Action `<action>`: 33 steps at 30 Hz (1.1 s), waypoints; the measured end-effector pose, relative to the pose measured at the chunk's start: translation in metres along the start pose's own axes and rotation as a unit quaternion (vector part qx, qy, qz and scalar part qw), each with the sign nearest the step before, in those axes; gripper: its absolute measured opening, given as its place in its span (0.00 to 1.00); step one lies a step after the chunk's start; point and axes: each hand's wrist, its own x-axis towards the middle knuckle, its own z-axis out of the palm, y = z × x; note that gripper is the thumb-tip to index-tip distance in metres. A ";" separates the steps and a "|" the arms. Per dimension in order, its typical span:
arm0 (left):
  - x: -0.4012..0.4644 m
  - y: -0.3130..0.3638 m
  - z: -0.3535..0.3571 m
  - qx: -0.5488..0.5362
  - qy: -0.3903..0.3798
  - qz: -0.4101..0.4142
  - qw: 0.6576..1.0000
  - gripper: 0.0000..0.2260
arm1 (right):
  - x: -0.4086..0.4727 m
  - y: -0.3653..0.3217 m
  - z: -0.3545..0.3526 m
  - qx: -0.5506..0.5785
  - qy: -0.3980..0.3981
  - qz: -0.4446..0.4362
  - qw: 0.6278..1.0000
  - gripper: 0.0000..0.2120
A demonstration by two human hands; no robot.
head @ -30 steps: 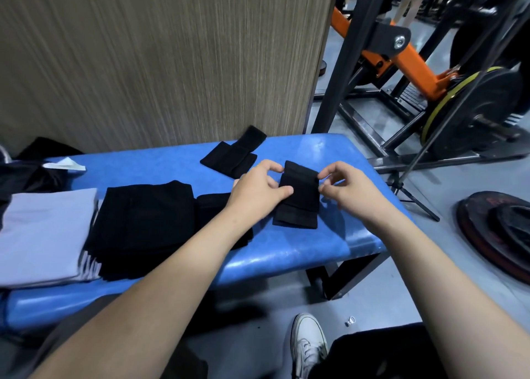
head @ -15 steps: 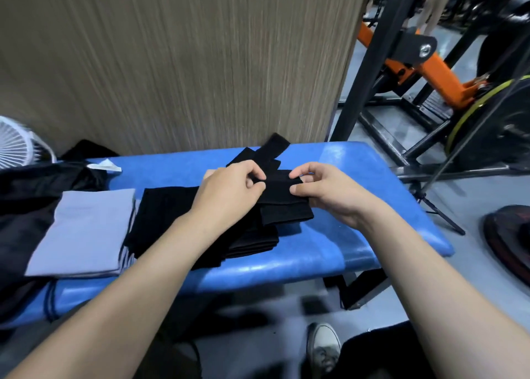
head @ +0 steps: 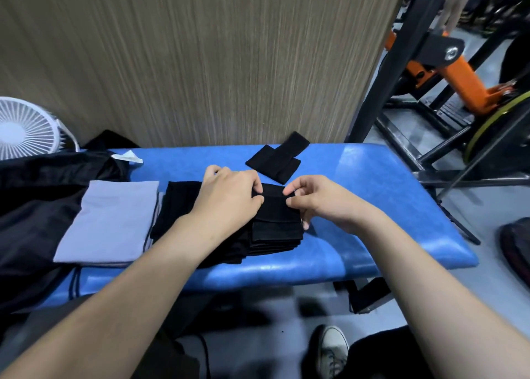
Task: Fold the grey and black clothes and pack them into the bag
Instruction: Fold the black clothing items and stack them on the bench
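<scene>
A blue padded surface (head: 358, 183) stands against a wood-grain wall panel (head: 200, 57); places below are given from the black stack at its middle. Left of the stack, just beside it, lies a folded grey garment (head: 111, 221), flat and square-edged, with thin dark stripes at its near edge. Further left, a loose black garment (head: 34, 206) spreads over the surface's end, a white label (head: 127, 157) showing at its top, and a white fan (head: 25, 129) stands behind it. Behind the stack and to the right, apart from it, lies a small folded black piece (head: 276, 159) with a strip sticking out toward the wall. Far right of the stack stand a black and orange gym frame (head: 447, 71) and weight plates. Nothing lies between the hands and the stack.

The black stack (head: 275, 235) is a pile of folded dark layers, edges stepped at its right side. On top sits a small black folded cloth (head: 275, 203). The left hand (head: 229, 200) rests over the stack, its grip narrowed to thumb and forefinger pinching the cloth's left edge. The right hand (head: 321, 200) pinches the cloth's right edge the same way, its other fingers curled.
</scene>
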 end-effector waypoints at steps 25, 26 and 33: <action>0.036 -0.002 0.011 -0.021 -0.057 -0.024 0.998 0.13 | 0.032 0.008 -0.026 -0.207 0.109 -0.024 0.972 0.11; 0.043 -0.002 0.012 -0.032 -0.051 -0.034 0.998 0.11 | 0.037 0.011 -0.029 -0.210 0.133 -0.023 0.968 0.11; 0.071 0.003 0.034 -0.006 -0.102 -0.061 0.993 0.15 | 0.077 0.021 -0.017 -0.281 0.203 -0.010 0.938 0.26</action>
